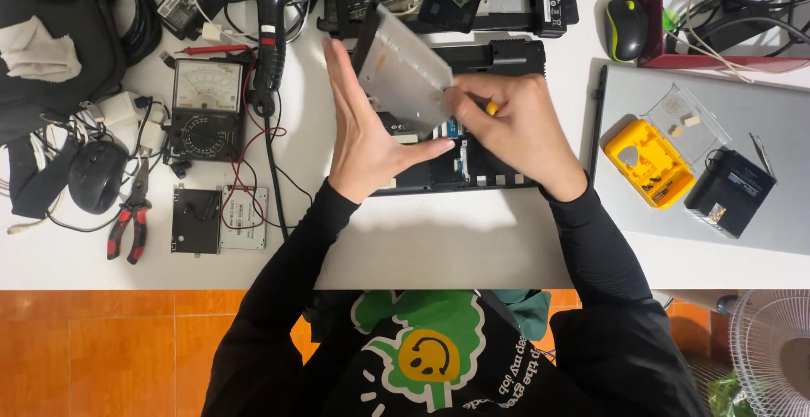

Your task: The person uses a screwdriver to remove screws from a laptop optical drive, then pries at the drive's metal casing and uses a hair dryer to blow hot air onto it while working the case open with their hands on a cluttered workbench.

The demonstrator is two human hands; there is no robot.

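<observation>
My left hand [363, 130] holds a flat silver drive tray [405, 71] tilted up on its edge over an opened black laptop base [456, 168]. My right hand [515, 126] presses against the tray's right corner and grips a small yellow-handled screwdriver [492, 108], only its tip end showing between the fingers. Both sleeves are black.
An analog multimeter [205, 105] with red leads, red-handled pliers [128, 223], two flat drives [219, 219] and a black mouse [95, 176] lie left. A yellow screwdriver-bit case [654, 162], a black battery block [730, 191] and a closed silver laptop [759, 121] lie right. A second mouse [626, 29] sits behind.
</observation>
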